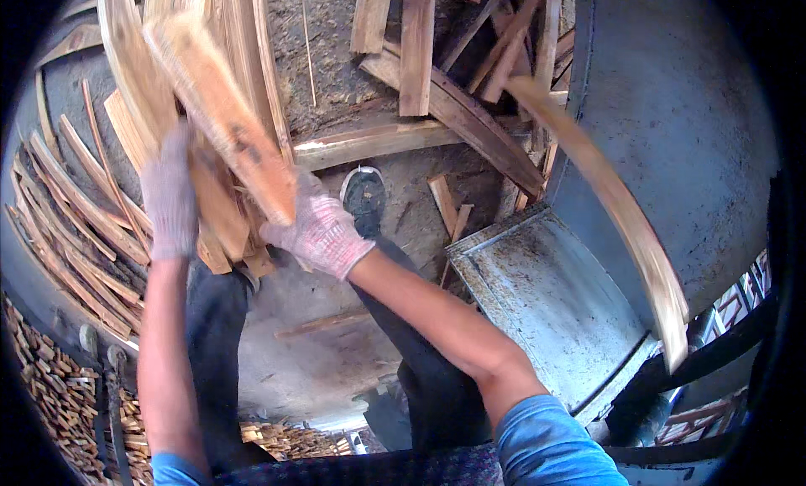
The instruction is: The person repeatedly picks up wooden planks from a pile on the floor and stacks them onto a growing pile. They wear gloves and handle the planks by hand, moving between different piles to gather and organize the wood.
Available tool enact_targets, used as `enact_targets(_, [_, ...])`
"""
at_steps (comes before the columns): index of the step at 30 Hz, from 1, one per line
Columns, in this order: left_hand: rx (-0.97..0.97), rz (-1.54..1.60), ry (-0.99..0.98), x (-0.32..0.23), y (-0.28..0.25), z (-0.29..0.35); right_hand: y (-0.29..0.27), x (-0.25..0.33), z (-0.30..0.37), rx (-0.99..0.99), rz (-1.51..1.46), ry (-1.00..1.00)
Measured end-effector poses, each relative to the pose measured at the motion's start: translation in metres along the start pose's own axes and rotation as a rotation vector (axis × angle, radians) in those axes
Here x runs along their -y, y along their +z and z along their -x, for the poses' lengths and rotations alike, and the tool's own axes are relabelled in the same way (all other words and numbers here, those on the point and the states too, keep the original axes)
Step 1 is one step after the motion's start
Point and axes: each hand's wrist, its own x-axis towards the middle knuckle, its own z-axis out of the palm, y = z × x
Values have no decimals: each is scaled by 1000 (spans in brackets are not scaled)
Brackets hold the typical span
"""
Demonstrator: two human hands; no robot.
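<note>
My right hand (pixel 317 227), in a pale glove with reddish marks, is closed on the near end of an orange-brown wooden plank (pixel 227 121). The plank slants up and to the left over a stack of other boards. My left hand (pixel 170 196), also gloved and a little blurred, grips the edge of a long pale plank (pixel 138 75) at the left of that stack. Its fingertips are partly hidden against the wood. Beneath both hands, more boards (pixel 220 209) lie with their near ends around my knees.
Curved thin strips (pixel 80 226) lie at the left. Loose boards (pixel 417 49) are heaped at the far right, beside a large grey metal panel (pixel 672 108). A metal tray (pixel 554 297) sits below the panel, and a long slat (pixel 609 192) crosses in front. My shoe (pixel 363 199) is near a beam (pixel 378 143).
</note>
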Motion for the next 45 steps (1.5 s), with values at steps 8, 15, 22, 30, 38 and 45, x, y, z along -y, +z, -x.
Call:
enact_targets(8, [-275,-250,234,-35,-4,59,-144,-37,-148,-751,475,178])
enact_targets(15, [230,58,173,-102,99,-2,-151,-52,-192,-598,303,323])
enact_targets(22, [289,-97,352,-70,187,-145,-127,-25,-227,-445,-344,92])
enact_targets(30, [541,120,-14,-115,138,-93,-112,-53,-170,-212,-347,-9])
enact_targets(38, [508,390,-314,-69,26,94,-146,10,-35,148,-50,45])
enact_targets(45, [301,-6,-220,-15,-16,114,-261,37,-264,-582,559,44])
